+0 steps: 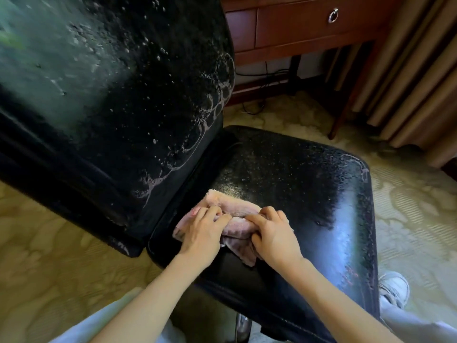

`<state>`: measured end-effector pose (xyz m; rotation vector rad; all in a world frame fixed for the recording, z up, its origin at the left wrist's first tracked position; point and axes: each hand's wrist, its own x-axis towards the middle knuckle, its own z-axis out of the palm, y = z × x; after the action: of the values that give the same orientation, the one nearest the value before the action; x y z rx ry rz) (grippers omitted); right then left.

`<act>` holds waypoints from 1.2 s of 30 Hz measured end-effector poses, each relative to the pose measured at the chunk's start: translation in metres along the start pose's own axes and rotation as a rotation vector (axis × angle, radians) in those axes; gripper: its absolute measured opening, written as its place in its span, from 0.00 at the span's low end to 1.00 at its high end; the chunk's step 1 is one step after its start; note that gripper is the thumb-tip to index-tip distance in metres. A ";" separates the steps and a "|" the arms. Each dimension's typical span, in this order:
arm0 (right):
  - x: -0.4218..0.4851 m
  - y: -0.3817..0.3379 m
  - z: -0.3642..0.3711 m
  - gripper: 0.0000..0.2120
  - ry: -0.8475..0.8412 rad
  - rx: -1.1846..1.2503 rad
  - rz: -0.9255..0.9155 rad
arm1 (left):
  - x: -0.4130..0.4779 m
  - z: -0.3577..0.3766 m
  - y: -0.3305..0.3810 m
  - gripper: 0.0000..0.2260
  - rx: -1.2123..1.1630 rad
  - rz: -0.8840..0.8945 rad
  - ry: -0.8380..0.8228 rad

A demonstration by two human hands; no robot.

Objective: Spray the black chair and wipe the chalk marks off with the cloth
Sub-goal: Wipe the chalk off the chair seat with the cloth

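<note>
The black chair's seat (309, 184) fills the middle of the head view, wet with fine spray droplets. Its backrest (128, 100) rises at the left, dotted with foam and looping whitish chalk marks (217, 95) along its right edge. A crumpled pink cloth (232, 209) lies on the seat near the backrest. My left hand (202, 231) and my right hand (274, 233) both grip the cloth, side by side, pressing it onto the seat. No spray bottle is in view.
A reddish wooden desk (309, 28) with a ring-pull drawer stands behind the chair, cables (262, 80) hanging below it. Beige curtains (408, 78) hang at the right. Patterned cream carpet (420, 206) surrounds the chair. A white shoe (393, 288) shows beside the seat's near right corner.
</note>
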<state>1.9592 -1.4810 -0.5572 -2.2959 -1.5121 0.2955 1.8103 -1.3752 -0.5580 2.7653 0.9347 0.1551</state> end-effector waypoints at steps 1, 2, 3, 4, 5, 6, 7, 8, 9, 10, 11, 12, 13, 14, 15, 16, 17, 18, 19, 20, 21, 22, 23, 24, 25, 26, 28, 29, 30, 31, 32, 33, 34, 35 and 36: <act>0.010 0.004 -0.001 0.20 -0.005 0.001 0.005 | 0.012 0.001 -0.002 0.30 0.004 -0.003 -0.007; 0.021 0.009 -0.002 0.20 -0.008 0.001 0.011 | 0.025 0.002 -0.004 0.29 0.006 -0.010 -0.013; 0.033 0.014 -0.004 0.20 -0.007 -0.002 0.014 | 0.038 0.003 -0.005 0.28 0.007 -0.014 -0.010; 0.044 0.020 -0.005 0.20 -0.004 -0.009 0.018 | 0.052 0.003 -0.005 0.27 0.012 -0.006 0.003; 0.056 0.026 -0.007 0.20 0.007 -0.016 0.020 | 0.067 0.003 -0.004 0.26 0.021 0.006 0.021; 0.068 0.032 -0.009 0.20 0.017 -0.024 0.020 | 0.082 0.005 -0.004 0.26 0.031 0.015 0.042; 0.081 0.038 -0.011 0.20 0.028 -0.034 0.019 | 0.098 0.006 -0.004 0.25 0.044 0.017 0.056; 0.093 0.045 -0.014 0.20 0.035 -0.043 0.022 | 0.114 0.007 -0.004 0.25 0.054 0.011 0.057; 0.106 0.051 -0.017 0.19 0.040 -0.051 0.025 | 0.130 0.007 -0.003 0.24 0.058 0.006 0.070; 0.118 0.058 -0.019 0.19 0.045 -0.058 0.028 | 0.146 0.009 -0.003 0.23 0.060 0.005 0.087; 0.131 0.065 -0.021 0.19 0.052 -0.062 0.032 | 0.162 0.010 -0.002 0.22 0.060 0.004 0.099; 0.145 0.073 -0.023 0.20 0.059 -0.063 0.038 | 0.177 0.012 -0.001 0.21 0.061 -0.001 0.104; 0.157 0.080 -0.025 0.20 0.068 -0.065 0.042 | 0.193 0.015 -0.002 0.21 0.058 -0.003 0.108; 0.170 0.087 -0.026 0.21 0.078 -0.072 0.043 | 0.210 0.018 -0.002 0.20 0.050 -0.008 0.115; 0.182 0.094 -0.028 0.22 0.088 -0.082 0.045 | 0.227 0.021 -0.003 0.20 0.030 -0.019 0.121; 0.193 0.101 -0.030 0.22 0.095 -0.090 0.051 | 0.243 0.025 -0.004 0.19 -0.005 -0.039 0.127; 0.204 0.110 -0.032 0.23 0.101 -0.091 0.061 | 0.259 0.028 -0.004 0.19 -0.037 -0.053 0.127; 0.216 0.119 -0.035 0.23 0.103 -0.089 0.071 | 0.273 0.030 -0.004 0.20 -0.038 -0.040 0.115; 0.226 0.128 -0.037 0.24 0.105 -0.092 0.080 | 0.284 0.032 -0.002 0.20 -0.021 -0.017 0.096; 0.233 0.137 -0.039 0.24 0.106 -0.100 0.083 | 0.293 0.032 0.002 0.21 -0.016 -0.003 0.078; 0.239 0.145 -0.041 0.25 0.109 -0.107 0.084 | 0.300 0.032 0.005 0.20 -0.019 0.002 0.070; 0.242 0.150 -0.042 0.26 0.109 -0.109 0.085 | 0.304 0.032 0.009 0.20 -0.023 0.002 0.070; 0.243 0.153 -0.042 0.26 0.104 -0.111 0.087 | 0.305 0.031 0.013 0.19 -0.012 -0.001 0.065; 0.241 0.154 -0.041 0.25 0.098 -0.110 0.090 | 0.304 0.030 0.016 0.19 0.011 0.003 0.059; 0.237 0.152 -0.040 0.25 0.095 -0.100 0.094 | 0.300 0.029 0.018 0.20 0.032 0.008 0.049; 0.232 0.150 -0.040 0.25 0.093 -0.081 0.097 | 0.295 0.027 0.020 0.23 0.042 0.013 0.034; 0.218 0.144 -0.041 0.25 0.088 -0.045 0.104 | 0.282 0.020 0.023 0.28 0.039 0.016 -0.017; 0.209 0.141 -0.042 0.25 0.080 -0.037 0.106 | 0.273 0.017 0.025 0.29 0.033 0.023 -0.044; 0.198 0.138 -0.044 0.25 0.069 -0.034 0.110 | 0.262 0.015 0.028 0.30 0.024 0.033 -0.065; 0.184 0.135 -0.045 0.25 0.058 -0.030 0.116 | 0.249 0.013 0.031 0.29 0.015 0.048 -0.077; 0.168 0.130 -0.046 0.24 0.050 -0.026 0.118 | 0.234 0.011 0.035 0.28 0.002 0.062 -0.082; 0.149 0.126 -0.046 0.24 0.045 -0.021 0.117 | 0.217 0.010 0.040 0.28 -0.010 0.070 -0.088; 0.129 0.121 -0.045 0.24 0.043 -0.017 0.116 | 0.198 0.009 0.045 0.27 -0.018 0.076 -0.098; 0.108 0.117 -0.044 0.24 0.046 -0.012 0.118 | 0.179 0.009 0.049 0.27 -0.026 0.081 -0.108; 0.084 0.112 -0.044 0.23 0.050 -0.005 0.124 | 0.157 0.006 0.057 0.27 -0.032 0.086 -0.117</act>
<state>2.1032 -1.4520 -0.5617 -2.3869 -1.3512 0.2656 1.9690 -1.3249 -0.5455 2.7525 0.7777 0.0215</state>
